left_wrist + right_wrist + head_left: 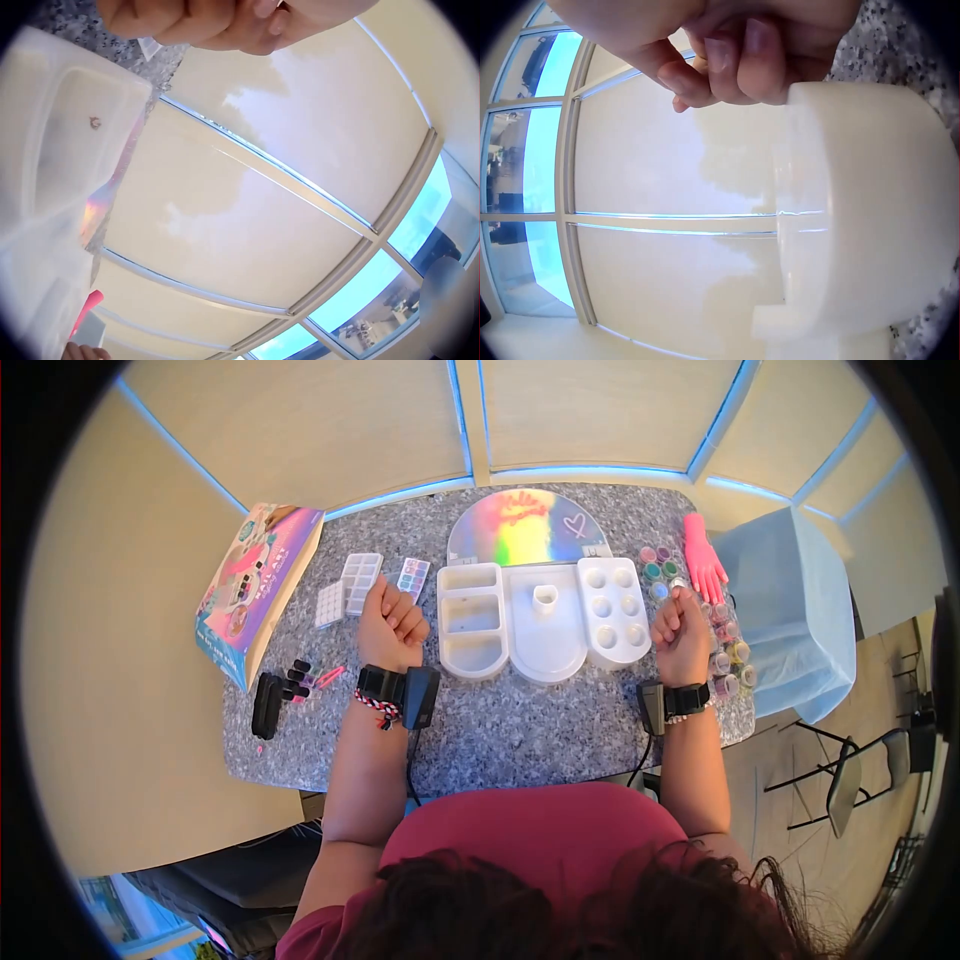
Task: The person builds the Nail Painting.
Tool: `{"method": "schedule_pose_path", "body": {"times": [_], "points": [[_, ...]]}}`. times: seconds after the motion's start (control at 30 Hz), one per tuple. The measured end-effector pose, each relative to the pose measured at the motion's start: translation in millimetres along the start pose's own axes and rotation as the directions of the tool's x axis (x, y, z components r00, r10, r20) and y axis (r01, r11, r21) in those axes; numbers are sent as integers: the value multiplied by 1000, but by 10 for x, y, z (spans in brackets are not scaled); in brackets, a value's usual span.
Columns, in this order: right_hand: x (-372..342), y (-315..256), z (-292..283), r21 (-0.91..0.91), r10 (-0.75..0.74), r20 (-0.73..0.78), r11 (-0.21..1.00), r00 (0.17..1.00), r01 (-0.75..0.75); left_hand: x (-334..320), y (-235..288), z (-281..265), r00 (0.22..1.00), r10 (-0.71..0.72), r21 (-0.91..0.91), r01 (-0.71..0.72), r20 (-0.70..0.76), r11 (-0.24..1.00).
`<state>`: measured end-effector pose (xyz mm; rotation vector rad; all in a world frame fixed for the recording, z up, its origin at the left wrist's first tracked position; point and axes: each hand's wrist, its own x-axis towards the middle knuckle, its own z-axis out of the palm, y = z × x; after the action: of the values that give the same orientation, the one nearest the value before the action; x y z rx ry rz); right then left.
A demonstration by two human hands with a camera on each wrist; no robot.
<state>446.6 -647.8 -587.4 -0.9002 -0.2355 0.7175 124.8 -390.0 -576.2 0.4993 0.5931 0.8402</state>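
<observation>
My left hand (392, 628) rests at the left of a white plastic organizer (472, 660), its fingers loosely curled with nothing in them. Across from it, my right hand (681, 635) lies just off the organizer's right end, fingers loosely bent and holding nothing. The organizer has three open compartments, a rounded middle tray with a small raised post (544, 598), and a section of round wells (602, 607). Behind it stands a shiny rainbow half-round panel (520, 525) with a heart on it. In the right wrist view the white organizer's side (885, 202) fills the right part, close under the fingers.
Beyond my left hand are white gridded trays (361, 582), a sticker sheet (412, 576) and a colourful box (262, 585). Nearer lie a black case (267, 706) and pink tweezers (330, 677). Small glitter pots (738, 652) and a pink model hand (704, 558) line the right edge.
</observation>
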Motion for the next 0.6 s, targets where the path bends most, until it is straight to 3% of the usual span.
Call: {"method": "schedule_pose_path", "body": {"times": [0.4,0.6], "points": [[141,277,-180,-33,81,-12,996,997,-81,135,-144,-307,1000,4,-43,-4,-19,999],[172,338,-195,-108,52,-19,993,998,-54,179,-219,-344,998,66,39,-65,-21,997]]}}
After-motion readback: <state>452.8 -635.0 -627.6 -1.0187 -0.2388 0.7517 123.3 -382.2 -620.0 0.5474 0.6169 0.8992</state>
